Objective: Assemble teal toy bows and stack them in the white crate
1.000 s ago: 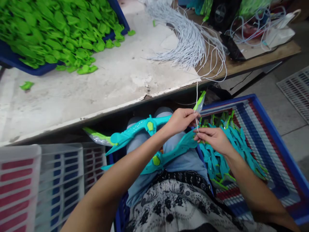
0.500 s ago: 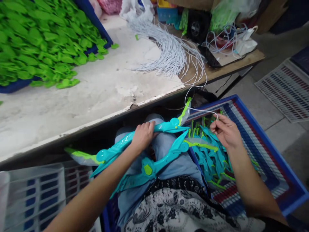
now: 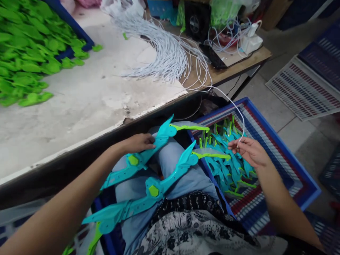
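Across my lap lie two teal toy bows with lime-green and clear limb tips. My left hand (image 3: 139,143) grips the farther toy bow (image 3: 146,156) near its middle, its green hexagonal hub facing up. Closer to my body, the other toy bow (image 3: 172,179) rests on my thighs, touched by neither hand. Off to the right, my right hand (image 3: 249,150) pinches the end of a white cord (image 3: 243,122) between thumb and fingers. That cord curves back to a large bundle of white cords (image 3: 170,53) on the table.
A blue-rimmed crate (image 3: 305,186) on my right holds several toy bows (image 3: 223,173). Green plastic parts (image 3: 29,46) fill a blue bin at the table's left. A fan (image 3: 196,23) and a white power adapter (image 3: 251,42) sit toward the back right, by the table edge (image 3: 159,106).
My left hand has turned the farther bow over, so its green hub now shows. The right hand still pinches the cord, which now arcs higher. The view has shifted rightward.
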`<state>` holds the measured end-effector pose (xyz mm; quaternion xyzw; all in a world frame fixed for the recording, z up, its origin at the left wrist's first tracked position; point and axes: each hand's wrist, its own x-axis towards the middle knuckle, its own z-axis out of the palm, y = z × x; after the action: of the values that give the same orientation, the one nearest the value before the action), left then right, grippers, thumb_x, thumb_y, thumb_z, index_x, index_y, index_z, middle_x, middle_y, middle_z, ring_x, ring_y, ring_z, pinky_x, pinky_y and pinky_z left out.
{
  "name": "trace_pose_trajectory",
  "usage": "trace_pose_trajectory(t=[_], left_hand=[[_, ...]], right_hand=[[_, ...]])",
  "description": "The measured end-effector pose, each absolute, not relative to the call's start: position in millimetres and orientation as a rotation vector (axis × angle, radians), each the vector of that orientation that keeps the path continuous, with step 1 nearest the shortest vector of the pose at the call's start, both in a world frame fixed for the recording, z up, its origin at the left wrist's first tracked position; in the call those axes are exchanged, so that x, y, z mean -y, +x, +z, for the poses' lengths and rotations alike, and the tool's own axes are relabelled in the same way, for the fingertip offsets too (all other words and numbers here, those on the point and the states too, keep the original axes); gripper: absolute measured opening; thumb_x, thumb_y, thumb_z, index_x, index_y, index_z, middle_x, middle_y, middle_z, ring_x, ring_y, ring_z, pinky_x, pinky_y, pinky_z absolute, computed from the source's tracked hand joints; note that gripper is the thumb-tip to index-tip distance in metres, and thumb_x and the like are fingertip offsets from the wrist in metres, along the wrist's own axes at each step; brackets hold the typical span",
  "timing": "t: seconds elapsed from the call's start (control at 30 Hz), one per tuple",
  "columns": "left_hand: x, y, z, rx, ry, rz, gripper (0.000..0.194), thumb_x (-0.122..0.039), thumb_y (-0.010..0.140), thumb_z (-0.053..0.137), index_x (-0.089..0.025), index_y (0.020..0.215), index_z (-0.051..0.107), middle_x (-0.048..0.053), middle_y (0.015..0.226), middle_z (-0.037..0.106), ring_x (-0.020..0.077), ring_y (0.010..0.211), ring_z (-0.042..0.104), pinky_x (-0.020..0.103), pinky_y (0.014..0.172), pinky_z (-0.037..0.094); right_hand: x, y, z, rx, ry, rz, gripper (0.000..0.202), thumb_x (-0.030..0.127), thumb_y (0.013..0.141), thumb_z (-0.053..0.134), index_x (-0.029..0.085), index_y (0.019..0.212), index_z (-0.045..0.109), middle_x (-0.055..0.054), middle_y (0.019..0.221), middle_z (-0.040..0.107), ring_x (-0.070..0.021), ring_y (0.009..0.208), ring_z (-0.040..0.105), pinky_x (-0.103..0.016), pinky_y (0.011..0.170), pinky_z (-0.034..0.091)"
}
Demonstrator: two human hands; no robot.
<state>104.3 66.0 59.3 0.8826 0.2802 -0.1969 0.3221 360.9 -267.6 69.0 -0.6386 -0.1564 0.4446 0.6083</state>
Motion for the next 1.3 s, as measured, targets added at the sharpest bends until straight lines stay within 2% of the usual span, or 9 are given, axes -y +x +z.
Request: trace_pose_trajectory(t=[0.1, 0.17, 0.3, 0.47, 0.53, 0.63, 0.9, 1.1, 1.3], left_hand=[[-29.2, 106.1, 69.9, -0.970, 2.449, -0.193, 0.033, -0.041, 0.071, 0.057, -0.017, 0.093, 0.063, 0.011, 0.090, 0.068, 0.0294, 0.087, 0.063, 0.035, 0.076, 0.048], [14.6, 108.0, 73.8, -0.952, 2.339, 0.070, 0.034, -0.043, 0.079, 0.052, -0.017, 0.097, 0.064, 0.011, 0.096, 0.069, 0.0287, 0.093, 0.062, 0.037, 0.082, 0.047], [119.3, 128.3, 50.8, -0.531, 1.589, -0.211, 0.026, -0.040, 0.081, 0.057, -0.019, 0.091, 0.069, 0.005, 0.090, 0.071, 0.0213, 0.084, 0.064, 0.031, 0.077, 0.051], [194.0, 182.7, -6.2, -0.737, 0.830, -0.298, 0.027, -0.019, 0.080, 0.064, -0.016, 0.106, 0.066, 0.009, 0.095, 0.069, 0.0161, 0.079, 0.065, 0.026, 0.070, 0.051], [200.8, 200.8, -19.1, -0.793, 0.700, -0.264, 0.029, -0.012, 0.082, 0.061, -0.014, 0.111, 0.063, 0.009, 0.094, 0.068, 0.0139, 0.075, 0.064, 0.025, 0.068, 0.051], [202.7, 216.5, -26.9, -0.796, 0.642, -0.252, 0.029, -0.008, 0.085, 0.054, -0.013, 0.113, 0.062, 0.008, 0.089, 0.069, 0.0124, 0.072, 0.065, 0.025, 0.069, 0.051], [210.0, 231.0, -40.1, -0.680, 0.607, -0.246, 0.011, -0.009, 0.085, 0.055, -0.010, 0.089, 0.066, 0.009, 0.081, 0.071, 0.0123, 0.066, 0.066, 0.023, 0.066, 0.051], [214.6, 233.5, -47.2, -0.679, 0.589, -0.249, 0.006, -0.011, 0.084, 0.061, -0.010, 0.087, 0.065, 0.008, 0.075, 0.070, 0.0115, 0.063, 0.065, 0.023, 0.065, 0.051], [214.3, 234.3, -48.5, -0.681, 0.601, -0.237, 0.007, -0.015, 0.084, 0.062, -0.010, 0.085, 0.067, 0.006, 0.069, 0.069, 0.0105, 0.060, 0.064, 0.021, 0.064, 0.051]], right_hand=[[290.0, 358.7, 60.0, 0.342, -1.590, 0.906, 0.031, 0.041, 0.054, 0.086, 0.019, 0.069, 0.070, -0.001, 0.069, 0.068, -0.0117, 0.056, 0.058, -0.025, 0.049, 0.044], [303.7, 353.5, 51.6, 0.309, -1.665, 0.825, 0.032, 0.040, 0.053, 0.086, 0.019, 0.072, 0.071, 0.001, 0.060, 0.065, -0.0113, 0.052, 0.056, -0.024, 0.047, 0.043], [324.8, 337.3, 31.3, 0.353, -1.862, 0.619, 0.025, 0.041, 0.065, 0.077, 0.019, 0.073, 0.069, -0.001, 0.061, 0.068, -0.0156, 0.056, 0.062, -0.026, 0.051, 0.047], [334.0, 316.6, 0.0, 0.500, -1.992, 0.317, 0.018, 0.037, 0.075, 0.067, 0.020, 0.075, 0.072, -0.007, 0.086, 0.074, -0.0217, 0.080, 0.068, -0.031, 0.065, 0.052], [332.7, 311.6, -11.9, 0.544, -1.995, 0.244, 0.017, 0.036, 0.077, 0.066, 0.021, 0.074, 0.071, -0.008, 0.095, 0.073, -0.0227, 0.088, 0.068, -0.032, 0.067, 0.053], [329.9, 308.9, -24.4, 0.585, -2.021, 0.207, 0.016, 0.035, 0.080, 0.063, 0.021, 0.076, 0.071, -0.007, 0.096, 0.073, -0.0224, 0.090, 0.067, -0.034, 0.072, 0.053], [329.3, 312.0, -32.8, 0.772, -2.054, 0.114, 0.016, 0.032, 0.085, 0.059, 0.024, 0.079, 0.071, -0.005, 0.093, 0.073, -0.0218, 0.092, 0.066, -0.040, 0.085, 0.051], [332.7, 310.1, -35.8, 0.804, -2.053, 0.053, 0.016, 0.030, 0.088, 0.056, 0.025, 0.081, 0.070, -0.004, 0.091, 0.073, -0.0211, 0.091, 0.066, -0.041, 0.085, 0.052], [334.0, 307.4, -39.4, 0.876, -2.068, 0.038, 0.015, 0.028, 0.087, 0.058, 0.024, 0.081, 0.071, -0.006, 0.099, 0.071, -0.0215, 0.094, 0.064, -0.041, 0.086, 0.051]])
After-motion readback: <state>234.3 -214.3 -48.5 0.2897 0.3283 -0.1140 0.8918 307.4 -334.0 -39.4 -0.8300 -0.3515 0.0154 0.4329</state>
